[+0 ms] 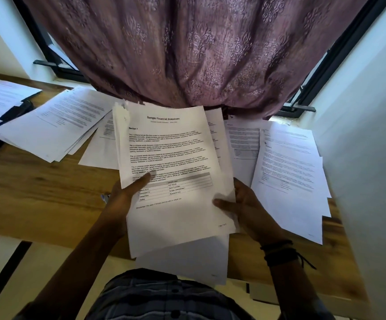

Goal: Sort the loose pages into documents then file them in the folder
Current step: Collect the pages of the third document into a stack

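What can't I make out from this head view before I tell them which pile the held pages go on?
- Pages under the top sheet of the held stack: covered by it.
- Page number at its lower right: too small to read.
- Print on the left pile and right pile: too small and blurred.
- Folder: mostly under papers, cut by the left edge.
- Left hand and right hand: fingers behind the stack.

On the table (39, 204), one paper pile (51, 128) at far left beside a folder (14, 110) at the left edge, another pile (289, 167) at right, a held stack of pages (171, 172) between them, a curtain (187, 49) behind.
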A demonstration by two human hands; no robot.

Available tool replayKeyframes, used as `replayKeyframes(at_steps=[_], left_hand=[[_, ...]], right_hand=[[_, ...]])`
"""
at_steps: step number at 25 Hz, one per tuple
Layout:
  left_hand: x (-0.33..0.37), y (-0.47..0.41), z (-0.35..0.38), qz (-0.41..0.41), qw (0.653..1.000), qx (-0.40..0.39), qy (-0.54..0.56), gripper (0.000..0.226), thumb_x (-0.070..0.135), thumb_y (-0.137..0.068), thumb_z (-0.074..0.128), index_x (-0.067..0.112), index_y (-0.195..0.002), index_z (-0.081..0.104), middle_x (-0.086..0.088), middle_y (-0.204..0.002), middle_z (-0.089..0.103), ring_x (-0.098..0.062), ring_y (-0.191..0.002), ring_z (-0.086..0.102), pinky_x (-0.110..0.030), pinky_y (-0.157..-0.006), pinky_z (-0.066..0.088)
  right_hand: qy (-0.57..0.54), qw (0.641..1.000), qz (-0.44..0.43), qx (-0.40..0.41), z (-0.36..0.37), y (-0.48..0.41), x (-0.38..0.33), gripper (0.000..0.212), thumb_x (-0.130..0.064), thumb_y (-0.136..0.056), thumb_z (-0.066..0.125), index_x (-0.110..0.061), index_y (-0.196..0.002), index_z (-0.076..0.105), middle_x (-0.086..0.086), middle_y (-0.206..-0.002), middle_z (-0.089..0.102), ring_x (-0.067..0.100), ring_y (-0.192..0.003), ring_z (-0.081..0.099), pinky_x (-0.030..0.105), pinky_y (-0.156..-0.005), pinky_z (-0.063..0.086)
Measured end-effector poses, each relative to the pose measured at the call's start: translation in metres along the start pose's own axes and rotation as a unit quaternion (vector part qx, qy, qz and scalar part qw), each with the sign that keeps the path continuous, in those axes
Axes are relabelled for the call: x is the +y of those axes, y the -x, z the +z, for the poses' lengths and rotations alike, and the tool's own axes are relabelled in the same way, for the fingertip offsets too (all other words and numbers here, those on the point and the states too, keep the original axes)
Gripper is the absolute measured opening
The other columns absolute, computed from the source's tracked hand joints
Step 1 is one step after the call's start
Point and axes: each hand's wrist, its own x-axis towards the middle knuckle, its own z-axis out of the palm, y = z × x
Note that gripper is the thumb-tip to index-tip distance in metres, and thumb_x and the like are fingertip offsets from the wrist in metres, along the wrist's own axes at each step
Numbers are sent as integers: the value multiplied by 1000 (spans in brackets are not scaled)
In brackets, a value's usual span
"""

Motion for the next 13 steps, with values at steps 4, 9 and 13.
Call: replayKeyframes(at_steps=[4, 9, 13], left_hand=[[-2, -4, -9, 7, 998, 8, -62, 40, 19, -81, 74, 20, -121, 66, -4, -113, 73, -28, -101, 71, -54, -91, 54], [7, -3, -20, 48, 997, 26, -53, 29, 11, -88, 68, 17, -116, 68, -3, -108, 75, -23, -93, 74, -41, -75, 60], [14, -2, -25, 62, 997, 37, -41, 29, 9, -89, 64, 16, -118, 66, -2, -108, 75, -22, -95, 73, -37, -72, 60]], right_hand=[[-12, 999, 33, -19, 0, -11, -1, 34, -18, -98, 51, -17, -132, 51, 5, -121, 67, 25, -105, 68, 38, -85, 57], [255, 944, 19, 208, -22, -43, 23, 53, -41, -93, 56, -12, -137, 49, 10, -139, 55, 24, -125, 53, 45, -106, 45], [392, 882, 45, 257, -33, -59, 43, 65, -34, -94, 61, -13, -148, 32, 7, -157, 31, 27, -144, 30, 44, -116, 27]])
